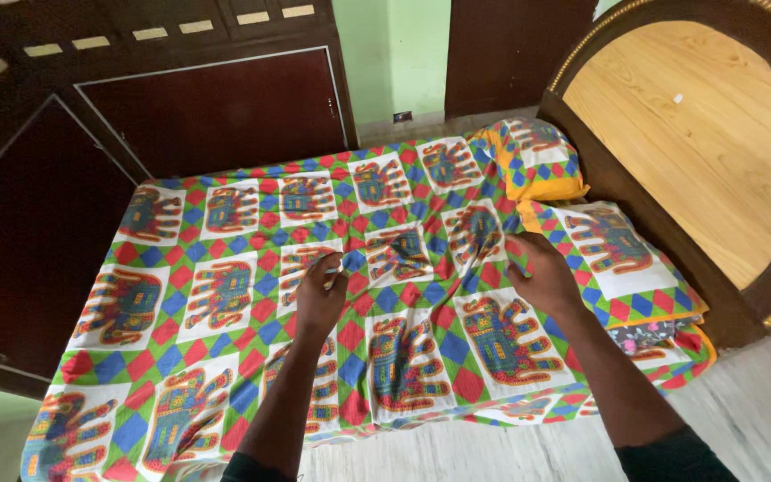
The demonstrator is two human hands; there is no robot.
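Looking down at a bed with a patchwork elephant-print bedsheet [225,295] spreading over the whole mattress, hanging off the near edge. Left hand [319,295] pinching up a fold of the sheet near the middle, fingers curled into the cloth. Right hand [542,277] gripping the fabric too, just beside the nearer pillow [622,259]. Second matching pillow [537,161] lying further back against the round wooden headboard [689,125]. Dark wooden cabinets [180,107] standing along the far side.
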